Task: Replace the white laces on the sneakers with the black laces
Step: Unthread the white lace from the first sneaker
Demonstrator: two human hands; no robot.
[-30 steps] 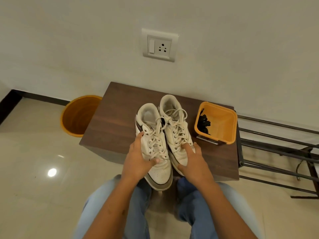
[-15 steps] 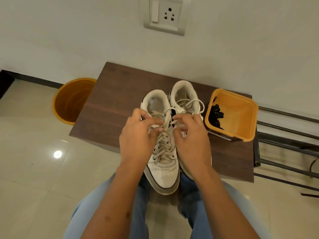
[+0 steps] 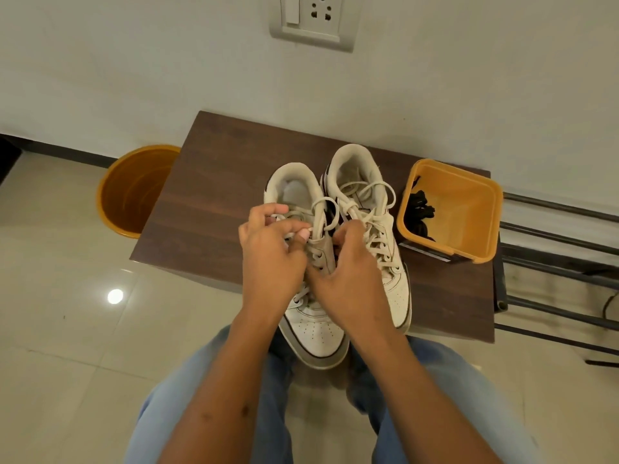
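At the bottom of the frame, two knees in blue jeans (image 3: 214,396) flank the forearms. Just above, mid-frame, the left hand (image 3: 271,259) pinches the white laces (image 3: 318,216) of the left sneaker (image 3: 315,333) between thumb and curled fingers; the right hand (image 3: 351,279) has its fingers curled round the same laces at the tongue. That sneaker's toe overhangs the near edge of the brown surface (image 3: 207,209). The right sneaker (image 3: 365,182) lies just beside it, tied. To the right, an orange tub (image 3: 469,209) holds the black laces (image 3: 418,209). At the left, on the floor, stands an orange bin (image 3: 130,195). At the top, a wall socket (image 3: 313,20).
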